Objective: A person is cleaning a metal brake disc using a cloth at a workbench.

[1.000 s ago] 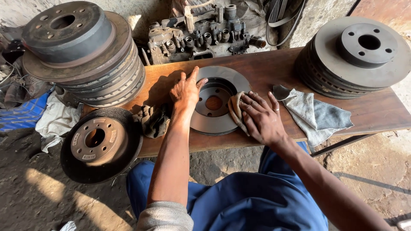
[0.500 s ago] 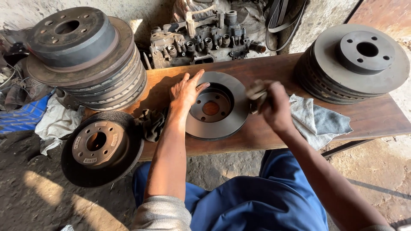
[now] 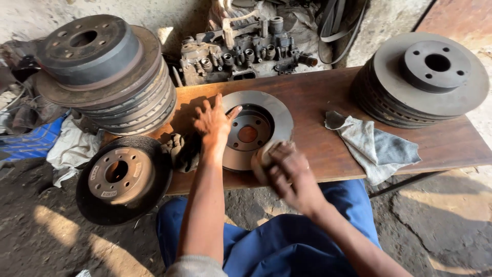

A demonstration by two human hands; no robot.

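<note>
Single head-worn view, looking steeply down, close over a wooden bench (image 3: 328,149)

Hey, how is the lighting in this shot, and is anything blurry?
Head view: strong sunlight from the right brightens the grey stacked discs and throws the left hand's shadow onto the brown wooden bench; the right hand on the round grey metal brake disc is motion-blurred; the rest is sharp.

Two bare forearms are seen, ending in the left hand (image 3: 214,123) and the right hand (image 3: 289,172). A grey sleeve cuff is worn high on the left arm. Blue cloth trousers are worn.
</note>
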